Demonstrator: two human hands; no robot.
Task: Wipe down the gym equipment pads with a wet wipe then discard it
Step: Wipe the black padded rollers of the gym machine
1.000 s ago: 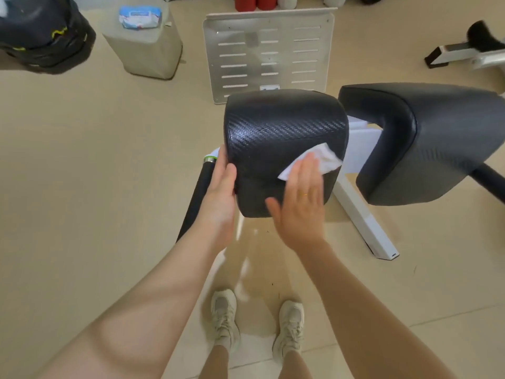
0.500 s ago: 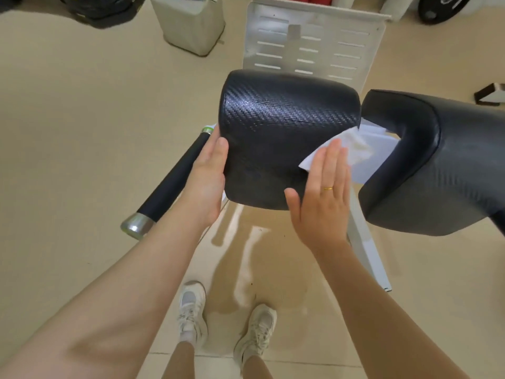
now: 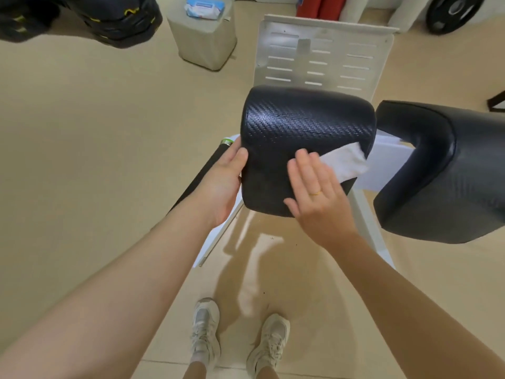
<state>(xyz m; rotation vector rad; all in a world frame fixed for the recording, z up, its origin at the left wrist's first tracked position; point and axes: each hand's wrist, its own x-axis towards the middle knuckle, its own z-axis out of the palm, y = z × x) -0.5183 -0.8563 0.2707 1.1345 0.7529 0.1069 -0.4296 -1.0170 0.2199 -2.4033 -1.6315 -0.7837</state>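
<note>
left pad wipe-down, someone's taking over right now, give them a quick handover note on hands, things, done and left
Left hand: flat, bracing the left pad at its left side.
Right hand: open palm pressing the wet wipe on that pad's front face, near its right edge.
Right pad: not being touched.
Done: wiping of the left pad under way.
Left: finish it, wipe the right pad, discard the wipe, possibly in the bin.

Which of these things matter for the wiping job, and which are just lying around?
In use: wet wipe, left pad, right pad, right hand, left hand, bin.
Lying about: weight plate, black bags, shoes.
</note>
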